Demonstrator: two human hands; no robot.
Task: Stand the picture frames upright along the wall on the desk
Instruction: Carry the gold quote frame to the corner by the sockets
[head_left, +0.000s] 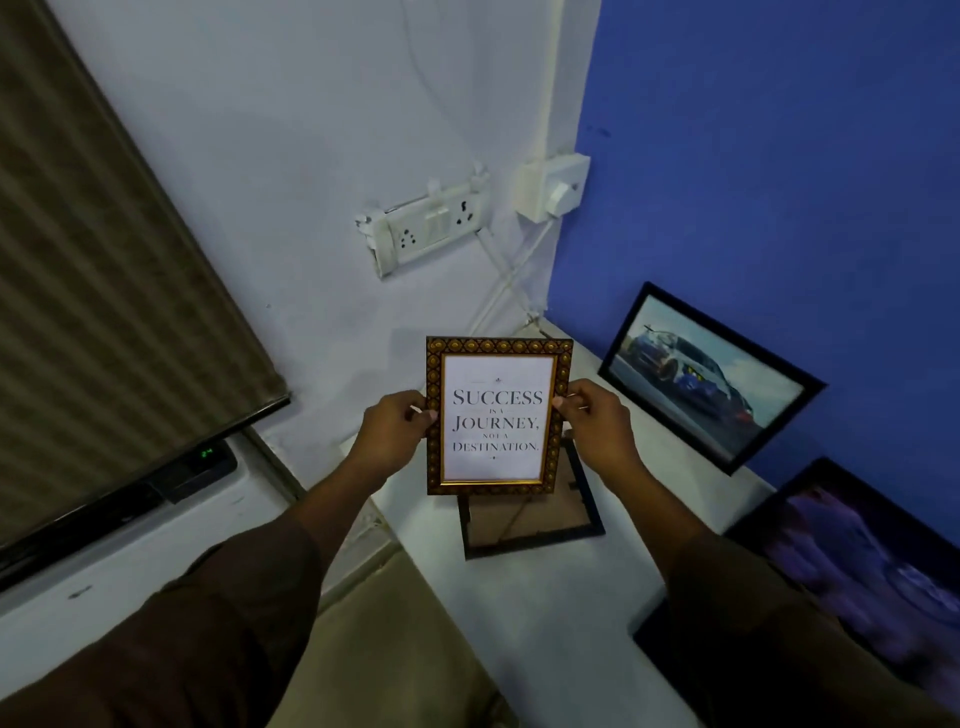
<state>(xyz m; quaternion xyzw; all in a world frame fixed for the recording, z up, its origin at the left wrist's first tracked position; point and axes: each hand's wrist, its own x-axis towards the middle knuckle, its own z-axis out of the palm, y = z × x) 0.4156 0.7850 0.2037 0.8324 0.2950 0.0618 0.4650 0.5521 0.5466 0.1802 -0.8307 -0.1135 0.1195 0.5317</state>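
Observation:
I hold a small ornate gold-brown frame (497, 415) with a printed quote upright above the white desk (550, 623). My left hand (396, 434) grips its left edge and my right hand (597, 421) grips its right edge. Under it a dark frame (535, 525) lies face down on the desk, partly hidden. A black frame with a car photo (709, 376) leans upright against the blue wall. Another black frame with a purple picture (857, 561) leans on the same wall nearer to me.
A switch and socket board (431, 228) and a white box (550, 189) are fixed on the white wall near the corner, with cables running down. At the left a striped blind (104, 312) hangs over a white unit with a small green display (207, 453).

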